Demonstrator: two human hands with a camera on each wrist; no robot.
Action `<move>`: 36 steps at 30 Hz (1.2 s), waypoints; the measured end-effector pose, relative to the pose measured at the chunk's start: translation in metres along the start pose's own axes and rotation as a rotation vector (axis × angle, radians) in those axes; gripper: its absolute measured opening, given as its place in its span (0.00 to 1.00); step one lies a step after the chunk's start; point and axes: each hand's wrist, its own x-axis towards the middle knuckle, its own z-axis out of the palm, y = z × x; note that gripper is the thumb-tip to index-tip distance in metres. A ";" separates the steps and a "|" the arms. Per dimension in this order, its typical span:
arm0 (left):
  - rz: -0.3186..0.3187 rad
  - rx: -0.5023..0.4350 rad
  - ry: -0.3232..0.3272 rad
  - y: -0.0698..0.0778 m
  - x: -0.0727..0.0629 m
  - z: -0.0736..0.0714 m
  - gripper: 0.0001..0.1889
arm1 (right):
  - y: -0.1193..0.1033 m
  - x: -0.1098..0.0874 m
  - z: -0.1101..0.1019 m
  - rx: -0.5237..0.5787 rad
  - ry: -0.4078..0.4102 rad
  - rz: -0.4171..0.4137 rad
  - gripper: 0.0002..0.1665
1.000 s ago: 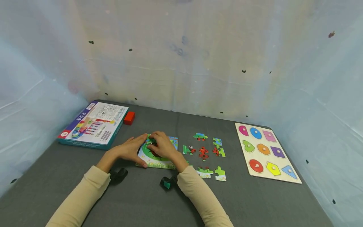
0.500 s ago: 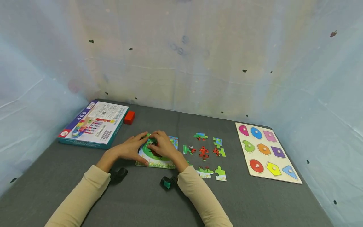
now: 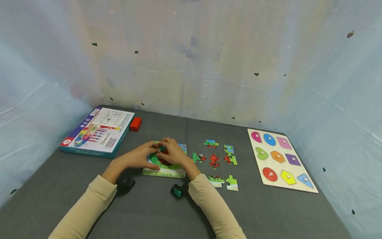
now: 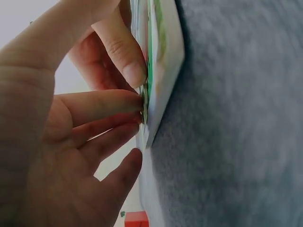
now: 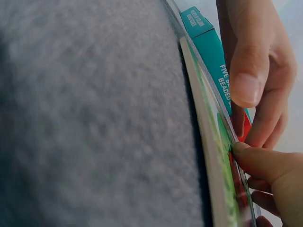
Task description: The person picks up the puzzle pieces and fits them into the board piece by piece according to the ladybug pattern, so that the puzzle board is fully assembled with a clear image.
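A square puzzle board (image 3: 167,172) with a ladybug picture lies before me, its white rim facing the near side. Over its upper left part, my right hand (image 3: 175,153) pinches a small green-and-dark puzzle piece (image 3: 162,149) between thumb and index finger, close against the board. My left hand (image 3: 135,156) reaches in from the left with fingers extended. In the left wrist view, its fingertips (image 4: 140,100) touch the piece's edge beside the right thumb (image 4: 135,74). The left thumb hovers over the board's lower left area in the head view.
Several loose ladybug puzzle pieces (image 3: 214,161) lie right of the board. Farther right is a wooden shape board (image 3: 285,186) with coloured knobbed shapes. At the back left sit a teal toy box (image 3: 119,114) and a red block (image 3: 135,124). Pale sheeting (image 3: 191,89) encloses the grey table.
My left hand has slid right, its thumb leaving the board's left edge and its fingertips closing in on the right hand's. The right wrist has shifted slightly right.
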 end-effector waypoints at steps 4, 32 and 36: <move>-0.007 0.011 -0.021 -0.001 0.001 0.001 0.44 | 0.004 -0.001 -0.004 0.036 -0.040 -0.030 0.23; -0.065 0.037 -0.037 0.002 0.002 0.002 0.43 | 0.117 -0.096 -0.100 0.114 0.049 0.134 0.28; -0.064 0.037 -0.035 0.002 0.002 0.002 0.43 | 0.125 -0.104 -0.102 0.113 -0.016 0.118 0.31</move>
